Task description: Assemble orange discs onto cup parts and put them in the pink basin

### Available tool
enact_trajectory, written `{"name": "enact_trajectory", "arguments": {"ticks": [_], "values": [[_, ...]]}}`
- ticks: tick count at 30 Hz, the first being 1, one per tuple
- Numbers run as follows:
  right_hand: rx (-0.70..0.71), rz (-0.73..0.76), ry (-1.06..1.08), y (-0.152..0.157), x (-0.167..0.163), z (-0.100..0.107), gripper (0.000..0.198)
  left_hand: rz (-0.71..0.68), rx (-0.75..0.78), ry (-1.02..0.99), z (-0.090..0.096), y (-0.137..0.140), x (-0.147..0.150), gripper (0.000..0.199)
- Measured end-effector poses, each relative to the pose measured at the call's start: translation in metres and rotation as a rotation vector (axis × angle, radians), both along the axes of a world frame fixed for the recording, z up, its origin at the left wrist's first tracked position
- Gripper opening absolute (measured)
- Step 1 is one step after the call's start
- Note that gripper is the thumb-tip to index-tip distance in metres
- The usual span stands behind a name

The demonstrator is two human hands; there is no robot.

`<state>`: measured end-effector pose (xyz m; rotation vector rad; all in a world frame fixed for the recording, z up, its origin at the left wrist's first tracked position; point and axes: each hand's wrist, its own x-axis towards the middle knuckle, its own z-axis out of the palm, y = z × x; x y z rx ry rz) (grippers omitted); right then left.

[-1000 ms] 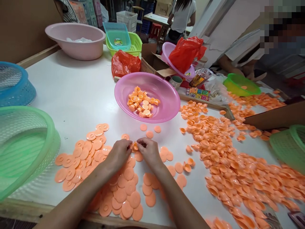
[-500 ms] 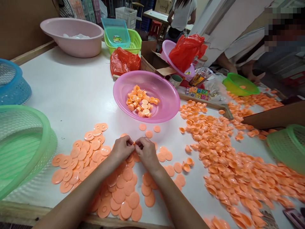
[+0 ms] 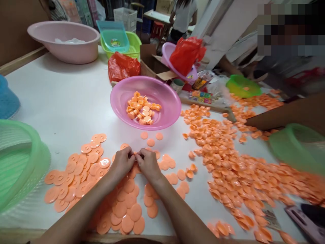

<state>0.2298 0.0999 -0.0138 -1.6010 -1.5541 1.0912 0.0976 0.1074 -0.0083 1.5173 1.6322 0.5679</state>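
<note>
My left hand (image 3: 124, 163) and my right hand (image 3: 148, 164) meet fingertip to fingertip, each in a closed pinch. Between them is a small orange plastic piece (image 3: 135, 153), mostly covered by the fingers, so its shape is unclear. Flat orange discs (image 3: 127, 223), like toy saucers, lie beneath and around both forearms. Another spread of these saucers (image 3: 78, 168) is left of my left hand. Just beyond my hands stands a pink basin (image 3: 169, 101) holding several small orange cups (image 3: 138, 101). Two loose cups (image 3: 189, 173) lie to the right of my right hand.
A large heap of orange cups (image 3: 228, 159) covers the table's right side. Green baskets (image 3: 38, 159) flank the work area, with a blue basket (image 3: 8, 100) farther left. At the back are a pale pink tub (image 3: 76, 54), red bags (image 3: 124, 66) and another person's arm (image 3: 228, 65).
The view has shifted, so everything sits a little farther left. My hands stay pinched together at the same spot over the saucers. The co-worker's hands at the far green bowl have moved slightly.
</note>
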Motion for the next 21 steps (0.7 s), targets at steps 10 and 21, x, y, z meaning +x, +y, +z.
{"name": "enact_trajectory", "arguments": {"ticks": [10, 21], "values": [[0.057, -0.626, -0.505, -0.057, 0.180, 0.021, 0.039, 0.128, 0.369, -0.286, 0.105, 0.065, 0.019, 0.008], [-0.159, -0.616, -0.043, -0.040, 0.158, 0.023, 0.027, -0.138, 0.137, 0.257, 0.038, 0.045, -0.053, 0.019]]}}
